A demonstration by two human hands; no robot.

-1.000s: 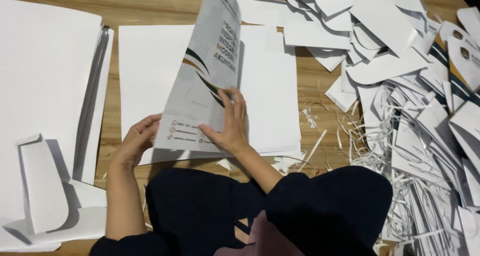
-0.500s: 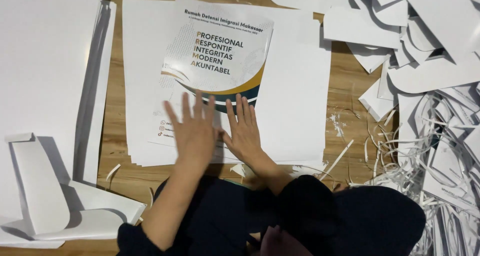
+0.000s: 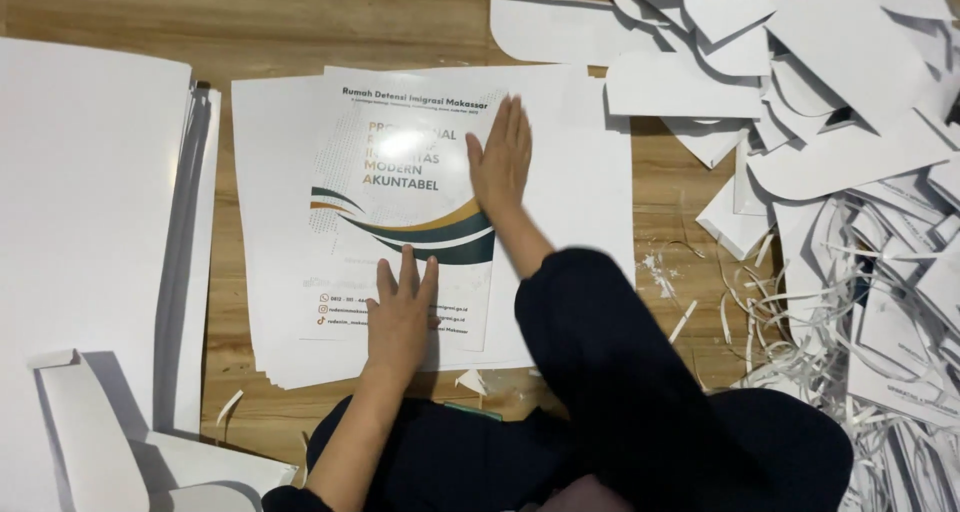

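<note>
A glossy printed sheet (image 3: 385,222) with coloured lettering and a green and gold wave lies flat on a stack of white sheets (image 3: 270,222) on the wooden floor. My left hand (image 3: 400,312) presses flat on the sheet's lower part, fingers spread. My right hand (image 3: 500,162) lies flat on the sheet's upper right edge, fingers together and pointing away from me. Neither hand grips anything. My dark right sleeve (image 3: 600,352) covers the stack's lower right corner.
A large pile of white board (image 3: 90,222) lies at the left, with a folded white piece (image 3: 90,442) in front of it. Cut white shapes (image 3: 800,62) and several thin paper strips (image 3: 840,302) cover the floor at the right. Small scraps lie near my knees.
The printed sheet, held up a second ago, now lies flat. My right hand has slid up to its upper right edge while my left hand stays pressed near the bottom.
</note>
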